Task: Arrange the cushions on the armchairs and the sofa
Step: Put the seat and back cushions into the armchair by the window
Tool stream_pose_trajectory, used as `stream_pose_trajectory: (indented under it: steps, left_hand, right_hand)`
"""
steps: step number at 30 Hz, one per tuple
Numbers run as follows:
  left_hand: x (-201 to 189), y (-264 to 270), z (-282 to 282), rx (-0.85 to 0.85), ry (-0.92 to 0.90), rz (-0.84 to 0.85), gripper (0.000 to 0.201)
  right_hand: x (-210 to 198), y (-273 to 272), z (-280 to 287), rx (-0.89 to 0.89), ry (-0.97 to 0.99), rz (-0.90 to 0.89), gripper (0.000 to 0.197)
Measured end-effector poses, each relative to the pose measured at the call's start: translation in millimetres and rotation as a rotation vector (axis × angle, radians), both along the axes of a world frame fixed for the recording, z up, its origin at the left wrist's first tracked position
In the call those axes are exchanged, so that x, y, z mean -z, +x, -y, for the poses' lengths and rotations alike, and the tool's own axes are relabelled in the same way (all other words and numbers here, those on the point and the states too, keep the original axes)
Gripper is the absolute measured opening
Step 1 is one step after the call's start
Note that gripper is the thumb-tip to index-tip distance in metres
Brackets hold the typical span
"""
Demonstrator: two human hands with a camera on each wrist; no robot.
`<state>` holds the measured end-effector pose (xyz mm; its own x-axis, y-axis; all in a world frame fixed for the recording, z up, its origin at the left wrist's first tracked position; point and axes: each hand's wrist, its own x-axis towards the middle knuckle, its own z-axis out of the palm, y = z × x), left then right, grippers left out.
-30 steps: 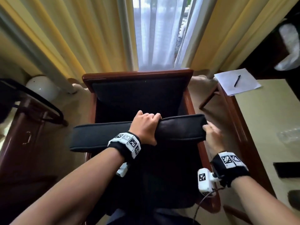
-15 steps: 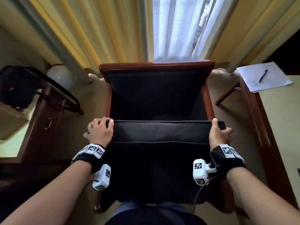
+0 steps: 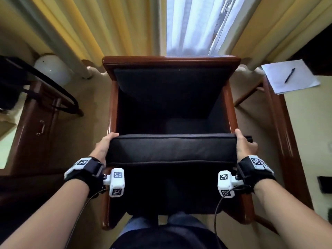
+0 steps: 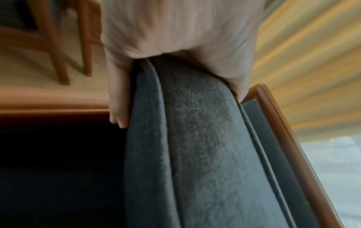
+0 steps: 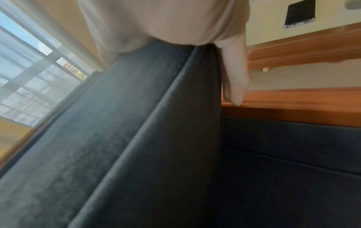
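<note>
A dark seat cushion point(image 3: 171, 150) is held on edge, upright, over the front of a wooden armchair point(image 3: 170, 61) with a dark padded back. My left hand point(image 3: 105, 147) grips the cushion's left end, thumb on top and fingers underneath. My right hand point(image 3: 243, 146) grips its right end the same way. In the left wrist view the cushion point(image 4: 195, 138) runs away from my left hand point(image 4: 175, 30), whose fingers point(image 4: 117, 108) lie along its underside. In the right wrist view my right hand point(image 5: 166, 23) clasps the cushion point(image 5: 126, 123). The seat below is dark and hard to make out.
Yellow curtains point(image 3: 107, 24) and a bright sheer-covered window point(image 3: 190, 24) stand behind the chair. A wooden table point(image 3: 305, 132) at right carries paper point(image 3: 291, 76) with a pen. At left are a wooden cabinet point(image 3: 34, 126), a dark bag and a white lamp globe point(image 3: 52, 69).
My left hand slid from the cushion's middle to its left end. The cushion has been centred between the armrests and the view has moved closer to the chair.
</note>
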<state>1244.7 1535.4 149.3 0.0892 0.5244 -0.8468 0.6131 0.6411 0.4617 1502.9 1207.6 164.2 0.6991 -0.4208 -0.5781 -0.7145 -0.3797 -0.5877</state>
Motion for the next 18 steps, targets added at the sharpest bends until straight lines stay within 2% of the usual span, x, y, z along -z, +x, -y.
stream_pose_trajectory:
  steps: [3,7,9,13,18]
  left_hand:
    - [-6,6,-2,-0.002,-0.073,0.015,0.028]
    - [-15,15,1,-0.007,-0.052,0.053,0.019]
    - [-19,21,-2,-0.050,-0.016,0.045,0.014]
    - [-35,31,-21,-0.090,0.082,0.085,0.043]
    - [-73,54,-45,-0.056,0.169,0.187,0.018]
  right_hand:
    - [1,4,-3,0.024,-0.016,0.013,0.101]
    - [-2,15,-4,0.054,-0.003,-0.012,0.060]
    - [-8,19,-5,0.072,-0.011,0.018,0.054]
    - [-36,33,-13,0.054,0.028,0.103,0.024]
    - [-78,55,-35,0.012,0.153,0.206,0.015]
